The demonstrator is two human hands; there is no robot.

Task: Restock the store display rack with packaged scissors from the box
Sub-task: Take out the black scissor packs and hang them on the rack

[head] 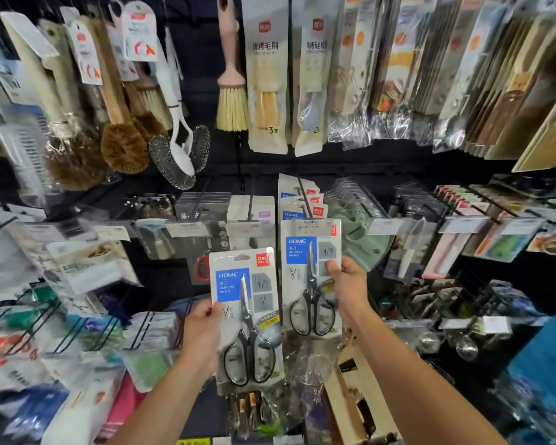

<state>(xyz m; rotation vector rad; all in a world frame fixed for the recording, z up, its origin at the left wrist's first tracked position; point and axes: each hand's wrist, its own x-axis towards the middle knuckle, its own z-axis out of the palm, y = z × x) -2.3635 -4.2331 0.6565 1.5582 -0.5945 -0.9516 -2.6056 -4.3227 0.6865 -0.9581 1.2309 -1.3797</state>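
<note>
Above the 2 held scissors packs (247, 316), brushes (231, 104) and cutlery (395, 75) hang

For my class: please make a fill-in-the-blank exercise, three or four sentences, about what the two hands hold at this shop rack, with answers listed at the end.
1. The left hand grips a carded pack of black-handled scissors by its ____ edge.
2. The right hand pinches a second matching scissors pack by its ____ edge.
3. The blue panel on each pack reads ____ in white capitals.
4. The pink-handled brush with pale bristles hangs ____ both packs.
Missing words: left; right; HOME; above.
</note>
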